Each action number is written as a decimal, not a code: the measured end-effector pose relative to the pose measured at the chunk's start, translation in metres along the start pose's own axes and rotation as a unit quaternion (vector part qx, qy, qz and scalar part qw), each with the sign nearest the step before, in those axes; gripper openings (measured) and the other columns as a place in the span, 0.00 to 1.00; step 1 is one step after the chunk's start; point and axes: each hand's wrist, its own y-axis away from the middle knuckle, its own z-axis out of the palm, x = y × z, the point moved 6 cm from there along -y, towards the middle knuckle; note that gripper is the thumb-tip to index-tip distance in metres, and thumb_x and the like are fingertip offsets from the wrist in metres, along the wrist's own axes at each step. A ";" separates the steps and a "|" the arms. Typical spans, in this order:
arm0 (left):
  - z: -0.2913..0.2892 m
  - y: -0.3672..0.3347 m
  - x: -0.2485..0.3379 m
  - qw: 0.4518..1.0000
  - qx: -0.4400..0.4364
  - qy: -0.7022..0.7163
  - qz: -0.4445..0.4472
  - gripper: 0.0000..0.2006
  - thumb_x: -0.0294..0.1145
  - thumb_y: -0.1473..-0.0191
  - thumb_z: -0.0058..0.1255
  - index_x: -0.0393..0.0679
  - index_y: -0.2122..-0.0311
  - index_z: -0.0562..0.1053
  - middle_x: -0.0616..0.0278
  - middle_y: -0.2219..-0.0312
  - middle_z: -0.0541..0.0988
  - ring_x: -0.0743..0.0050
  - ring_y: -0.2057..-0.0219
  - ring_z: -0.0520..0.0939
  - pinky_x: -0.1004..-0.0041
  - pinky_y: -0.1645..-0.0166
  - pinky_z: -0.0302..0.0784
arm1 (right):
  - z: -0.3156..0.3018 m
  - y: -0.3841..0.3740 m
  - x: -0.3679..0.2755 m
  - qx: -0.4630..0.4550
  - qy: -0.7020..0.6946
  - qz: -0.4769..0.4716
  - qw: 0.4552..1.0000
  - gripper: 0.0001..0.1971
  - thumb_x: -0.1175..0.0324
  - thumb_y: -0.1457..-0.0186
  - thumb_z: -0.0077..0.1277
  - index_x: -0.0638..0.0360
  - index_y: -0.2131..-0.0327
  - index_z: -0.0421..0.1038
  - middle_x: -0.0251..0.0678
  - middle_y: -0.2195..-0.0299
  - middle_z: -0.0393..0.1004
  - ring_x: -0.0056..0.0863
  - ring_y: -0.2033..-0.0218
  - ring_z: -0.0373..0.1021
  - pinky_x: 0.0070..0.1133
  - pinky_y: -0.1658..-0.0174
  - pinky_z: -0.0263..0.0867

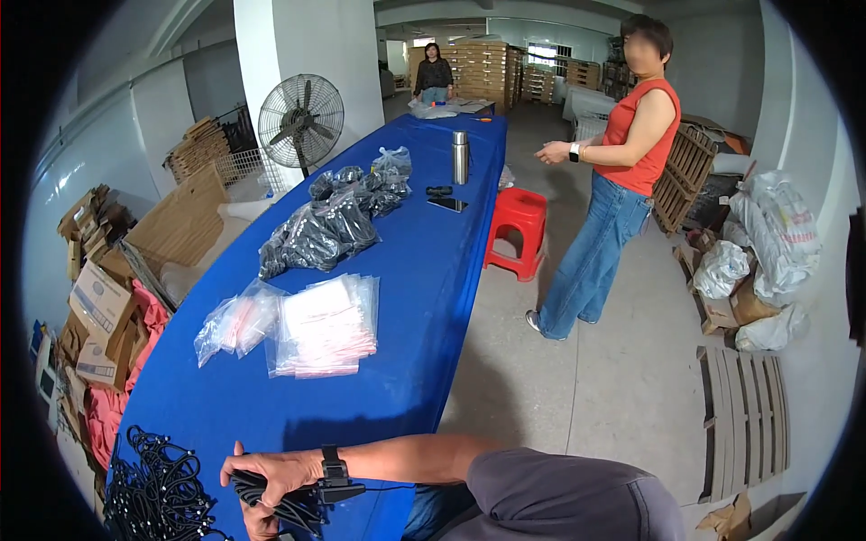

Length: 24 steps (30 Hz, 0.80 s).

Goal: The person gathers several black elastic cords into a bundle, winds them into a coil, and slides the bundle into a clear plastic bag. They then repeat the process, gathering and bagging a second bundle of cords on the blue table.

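Near the table's front left edge, my right hand [280, 472] is closed around a bundle of black cords [296, 518], whose loose ends trail out below the wrist. A dark strap with a small black device sits on that wrist. Just below, partly cut off by the lower rim, my left hand [261, 521] is closed against the same bundle. To the left lies a tangled pile of black cords [158, 487] with small pale tips. Farther up the blue-covered table [379, 397] are a stack of clear plastic bags [325, 329] and a looser heap of bags [239, 317].
Dark filled bags [320, 233], a steel thermos [460, 159] and a phone [447, 206] lie farther along the table. A red stool [518, 230] and a person in a red top [636, 135] stand right. Another person [434, 72] is at the far end. A fan [301, 117] stands left.
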 end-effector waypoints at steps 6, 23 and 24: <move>-0.009 -0.004 0.000 0.998 0.027 -0.054 0.033 0.37 0.22 0.52 0.56 0.40 0.35 0.60 0.58 0.46 0.73 0.68 0.48 0.76 0.68 0.41 0.71 | -0.026 0.005 -0.002 -0.018 0.140 -0.036 0.989 0.38 0.80 0.62 0.59 0.60 0.43 0.59 0.33 0.61 0.69 0.19 0.58 0.66 0.21 0.57 0.65; 0.033 -0.015 0.024 0.916 0.291 -0.179 0.210 0.34 0.16 0.49 0.49 0.36 0.34 0.58 0.50 0.43 0.70 0.59 0.43 0.73 0.63 0.36 0.67 | -0.063 -0.001 0.006 0.315 0.530 -0.155 0.772 0.36 0.87 0.56 0.48 0.65 0.39 0.61 0.54 0.48 0.72 0.53 0.48 0.70 0.36 0.45 0.68; 0.032 -0.012 0.024 0.909 0.296 -0.190 0.222 0.34 0.16 0.49 0.49 0.35 0.34 0.58 0.49 0.43 0.70 0.58 0.42 0.72 0.62 0.35 0.66 | -0.057 -0.003 0.014 0.311 0.523 -0.154 0.778 0.36 0.87 0.56 0.48 0.65 0.39 0.61 0.54 0.48 0.72 0.53 0.48 0.70 0.36 0.45 0.68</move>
